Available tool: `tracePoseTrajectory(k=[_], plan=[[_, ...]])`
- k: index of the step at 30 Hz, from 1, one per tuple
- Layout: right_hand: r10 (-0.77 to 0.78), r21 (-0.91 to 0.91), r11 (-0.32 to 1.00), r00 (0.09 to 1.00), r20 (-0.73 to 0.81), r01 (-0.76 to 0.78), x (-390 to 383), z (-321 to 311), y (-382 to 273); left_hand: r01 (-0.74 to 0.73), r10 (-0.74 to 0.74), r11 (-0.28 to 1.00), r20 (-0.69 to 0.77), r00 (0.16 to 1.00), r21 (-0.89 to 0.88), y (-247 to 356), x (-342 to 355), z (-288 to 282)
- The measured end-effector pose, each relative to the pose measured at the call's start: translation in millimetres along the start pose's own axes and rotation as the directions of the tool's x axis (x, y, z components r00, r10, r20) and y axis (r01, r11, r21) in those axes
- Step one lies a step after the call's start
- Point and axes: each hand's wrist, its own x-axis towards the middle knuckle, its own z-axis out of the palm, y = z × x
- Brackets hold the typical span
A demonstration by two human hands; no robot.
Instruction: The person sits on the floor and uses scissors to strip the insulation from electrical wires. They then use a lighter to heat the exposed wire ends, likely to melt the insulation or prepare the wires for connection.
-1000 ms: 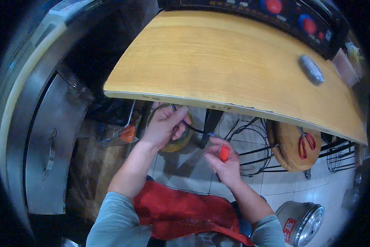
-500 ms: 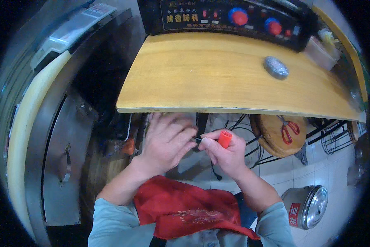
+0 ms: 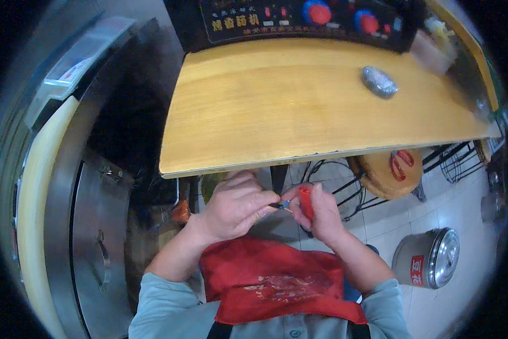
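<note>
The black cable (image 3: 276, 205) is just below the middle of the frame, with a bit of blue wire (image 3: 286, 204) poking out of its end. The left hand (image 3: 237, 206) pinches the cable tight. The right hand (image 3: 321, 216) has its fingers curled around a red handle (image 3: 306, 202); I can't tell if they touch the wire. Above is a yellow table (image 3: 259, 107). A shiny pot (image 3: 423, 260) sits at the lower right

Beyond the wooden tabletop (image 3: 265, 101), the control panel (image 3: 225, 25) was cut off; nearer than the tabletop, the left hand (image 3: 237, 204) hid part of the black cable (image 3: 275, 205).
</note>
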Motion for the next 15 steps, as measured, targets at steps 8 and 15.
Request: tracePoseTrajectory(k=[8, 15], plan=[[0.094, 0.214, 0.976, 0.974, -0.208, -0.049, -16, 1, 11, 0.019, -0.02, 1.0, -0.063, 0.998, -0.019, -4, -7, 3], [-0.029, 0.095, 0.995, 0.995, -0.098, 0.039, -32, -5, 34, 0.019, -0.018, 1.0, -0.112, 0.994, 0.006, 2, -8, 1]])
